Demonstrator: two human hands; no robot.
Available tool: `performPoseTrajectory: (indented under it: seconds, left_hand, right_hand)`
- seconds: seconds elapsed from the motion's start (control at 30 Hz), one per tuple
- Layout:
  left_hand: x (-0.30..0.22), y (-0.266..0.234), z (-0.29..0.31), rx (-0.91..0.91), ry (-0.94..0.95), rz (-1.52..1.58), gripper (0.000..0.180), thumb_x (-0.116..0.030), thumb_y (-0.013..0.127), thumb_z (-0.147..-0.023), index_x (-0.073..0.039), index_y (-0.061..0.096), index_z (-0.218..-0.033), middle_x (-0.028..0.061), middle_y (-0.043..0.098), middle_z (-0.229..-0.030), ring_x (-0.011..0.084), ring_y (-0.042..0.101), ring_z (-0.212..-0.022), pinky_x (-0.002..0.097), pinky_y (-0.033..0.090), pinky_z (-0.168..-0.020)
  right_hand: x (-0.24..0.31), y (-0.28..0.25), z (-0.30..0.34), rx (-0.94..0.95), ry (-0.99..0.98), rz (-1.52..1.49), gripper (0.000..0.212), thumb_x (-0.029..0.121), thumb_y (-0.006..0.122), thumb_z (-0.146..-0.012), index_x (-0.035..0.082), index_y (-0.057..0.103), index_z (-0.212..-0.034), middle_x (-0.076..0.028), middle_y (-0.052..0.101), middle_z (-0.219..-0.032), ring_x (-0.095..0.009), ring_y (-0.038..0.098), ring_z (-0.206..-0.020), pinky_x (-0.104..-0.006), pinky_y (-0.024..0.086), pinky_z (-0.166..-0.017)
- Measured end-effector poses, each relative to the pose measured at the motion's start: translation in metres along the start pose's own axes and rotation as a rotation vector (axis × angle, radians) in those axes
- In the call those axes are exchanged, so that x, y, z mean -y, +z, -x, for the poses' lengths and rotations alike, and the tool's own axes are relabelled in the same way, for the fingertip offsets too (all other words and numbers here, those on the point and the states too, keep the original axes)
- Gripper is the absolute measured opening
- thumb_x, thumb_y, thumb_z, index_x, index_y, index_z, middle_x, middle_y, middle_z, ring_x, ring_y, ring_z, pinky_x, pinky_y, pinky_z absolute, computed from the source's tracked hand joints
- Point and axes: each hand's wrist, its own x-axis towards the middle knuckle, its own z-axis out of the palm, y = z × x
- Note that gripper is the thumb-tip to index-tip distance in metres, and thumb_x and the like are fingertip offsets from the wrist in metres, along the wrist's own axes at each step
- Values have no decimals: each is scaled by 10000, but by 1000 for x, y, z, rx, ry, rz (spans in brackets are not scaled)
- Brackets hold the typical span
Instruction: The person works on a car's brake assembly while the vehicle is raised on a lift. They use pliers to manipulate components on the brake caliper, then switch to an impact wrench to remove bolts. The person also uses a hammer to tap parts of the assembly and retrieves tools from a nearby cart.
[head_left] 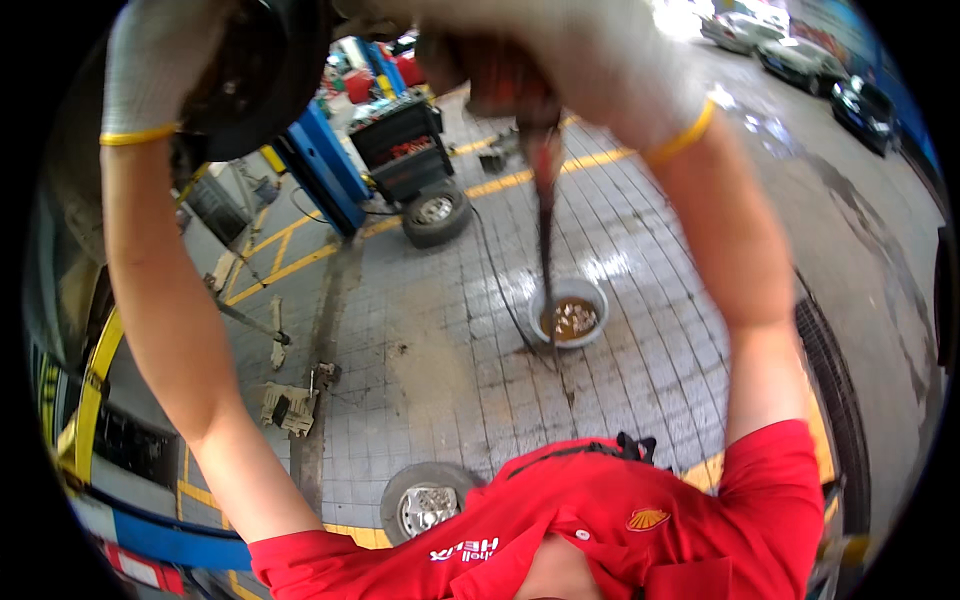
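Both my arms are raised, with white gloves with yellow cuffs on the hands. My left hand [155, 70] is at the upper left, against a dark round wheel-hub part [270, 85] overhead; its fingers are hidden. At the top middle, my right hand [610, 55], smeared by motion, is closed around a reddish air wrench [510, 85]. From the tool's lower end a dark air hose [545, 215] hangs toward the floor. The wrench's front end is blurred and cut off by the upper edge, so I cannot tell what it touches.
On the tiled floor stands a grey basin [602, 325] holding brownish liquid and small pieces. One wheel [437, 215] lies by a black tool cart [400, 150], another wheel [425, 500] near me. A blue lift post [325, 165] rises at left. Parked cars [800, 62] are far right.
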Motion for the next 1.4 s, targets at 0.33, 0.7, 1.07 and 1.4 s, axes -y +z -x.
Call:
performPoseTrajectory:
  seconds: [0.33,0.7,1.07,1.4]
  left_hand:
    - [-64,62,8,-38,-129,-658,720,-15,804,-710,-117,591,-1390,168,565,-1420,395,552,-1313,447,514,-1034]
    - [-227,159,115,144,-987,-251,958,-11,826,-704,1,333,-1525,257,605,-1278,466,649,-1075,471,544,-905]
    - [-230,124,133,-105,-1148,-122,481,-53,757,-908,-28,547,-1340,87,659,-1237,188,642,-1083,356,530,-933]
    - [-225,12,106,-14,-1514,351,546,-66,644,-967,-25,449,-1476,116,595,-1334,237,590,-1206,355,506,-1048]
  right_hand:
    - [-93,37,53,-14,69,-549,426,214,776,-950,88,637,-1332,-68,682,-1252,-175,642,-1110,-353,530,-936]
    - [-138,74,77,-50,-326,-585,441,234,780,-929,106,607,-1314,-50,677,-1166,-216,644,-1114,-367,534,-970]
    - [-125,2,9,-85,-1047,-170,1322,521,966,-555,-65,309,-1542,-312,388,-1533,-518,405,-1415,-569,352,-1192]
    - [-47,-24,-76,351,-1146,-91,1145,506,990,-494,33,531,-1430,-192,684,-1244,-343,699,-1122,-401,564,-979]
